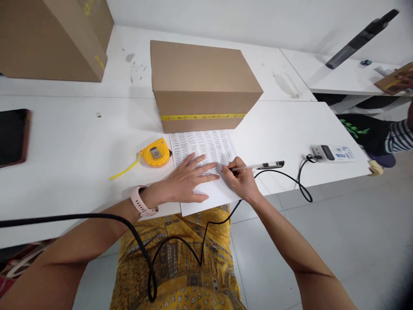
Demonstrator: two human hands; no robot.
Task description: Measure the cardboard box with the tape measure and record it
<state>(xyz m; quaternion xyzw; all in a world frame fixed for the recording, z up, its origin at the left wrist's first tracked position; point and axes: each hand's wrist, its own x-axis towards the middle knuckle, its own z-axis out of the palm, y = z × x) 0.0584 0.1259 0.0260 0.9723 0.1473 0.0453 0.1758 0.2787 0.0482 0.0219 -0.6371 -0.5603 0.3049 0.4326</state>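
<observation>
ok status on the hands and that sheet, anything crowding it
Left hand flat on the sheet. Right hand grips pen, tip on sheet. Cardboard box at sheet's far edge, tape measure beside it, left.

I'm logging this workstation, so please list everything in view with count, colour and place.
Sheet: one, white, printed rows, at table edge.
Pen: one, silver-black, in right hand.
Tape measure: one, yellow, left of sheet.
Boxes: two, brown, behind sheet and far left.
Device: one, white, cabled, right.
Tablet: one, dark, left edge.
Table: white.
Left hand: flat on sheet, pink watch.
Right hand: gripping pen.
</observation>
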